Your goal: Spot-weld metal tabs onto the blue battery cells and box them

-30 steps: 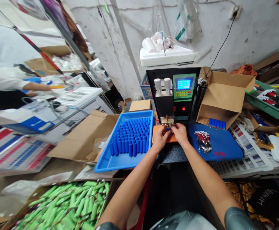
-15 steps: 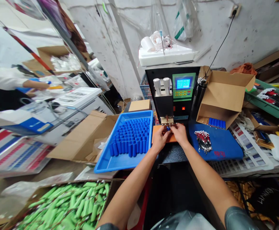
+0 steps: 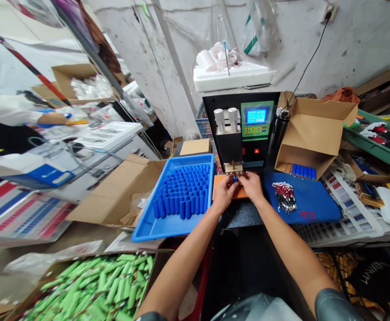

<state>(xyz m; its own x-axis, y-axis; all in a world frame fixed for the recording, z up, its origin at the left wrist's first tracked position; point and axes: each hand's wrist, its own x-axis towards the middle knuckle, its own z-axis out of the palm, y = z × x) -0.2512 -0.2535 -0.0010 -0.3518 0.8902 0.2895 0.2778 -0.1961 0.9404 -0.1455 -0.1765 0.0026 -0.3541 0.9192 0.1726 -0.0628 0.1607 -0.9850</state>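
Note:
Both of my hands meet in front of a black spot welder, just below its electrode tips. Between the fingertips is a blue battery cell, mostly covered by fingers. My left hand is closed on the cell from the left. From the right, my right hand pinches at it, thumb and fingers together; any small part at the fingertips is too small to make out. Under the hands lies an orange pad. Left of it, a blue tray carries many upright blue cells.
Red-and-black wire leads lie on a blue mat at right. Behind them an open cardboard box has a row of blue cells at its front. Green battery packs fill a box at lower left. A co-worker's arm shows far left.
My hands stay almost in the same place at the welder, with only slight finger movement. The readout on the welder's screen looks different. At far left the co-worker has shifted a little leftward.

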